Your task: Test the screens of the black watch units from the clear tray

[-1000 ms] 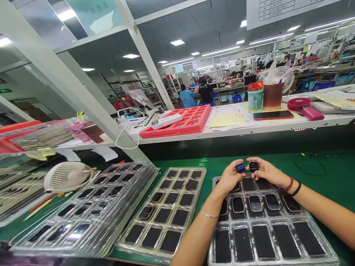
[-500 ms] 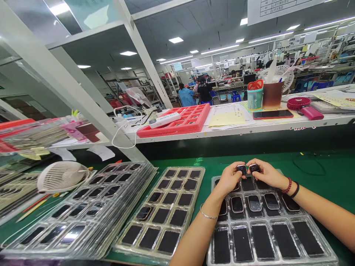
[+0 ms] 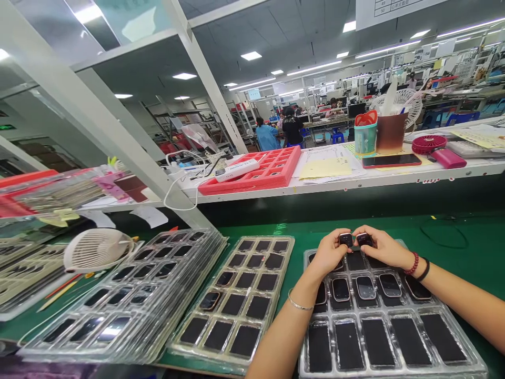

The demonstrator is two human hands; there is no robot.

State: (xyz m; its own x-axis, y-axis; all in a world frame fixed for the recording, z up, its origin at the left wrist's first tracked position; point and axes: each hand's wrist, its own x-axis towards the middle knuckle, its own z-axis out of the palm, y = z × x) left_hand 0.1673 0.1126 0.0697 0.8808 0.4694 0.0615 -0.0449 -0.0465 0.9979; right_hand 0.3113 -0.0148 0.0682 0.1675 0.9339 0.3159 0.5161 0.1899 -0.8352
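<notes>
My left hand (image 3: 330,252) is closed on a smartwatch case (image 3: 345,240) with a dark screen, held between thumb and fingers. Close beside it, my right hand (image 3: 382,248) pinches a second smartwatch case (image 3: 363,239), also dark-faced. Both are held above the far rows of a clear plastic tray (image 3: 357,310). A row of watch cases, such as one with a pale metal frame (image 3: 341,289), lies in the tray's middle pockets. Nearer pockets show black foam pads (image 3: 379,342). My hands and wrists hide part of the far pockets.
Left of my arms lies another tray (image 3: 272,310) with black pads and a couple of watches. Further left is a tall stack of trays (image 3: 158,316) and a white fan (image 3: 97,250). A shelf (image 3: 315,185) behind carries a red foam tray (image 3: 290,176), papers, cups and a phone (image 3: 391,161).
The view has shifted slightly, so everything sits a little further right. Both hands still hold their watch cases side by side; the right one's screen looks darker now.
</notes>
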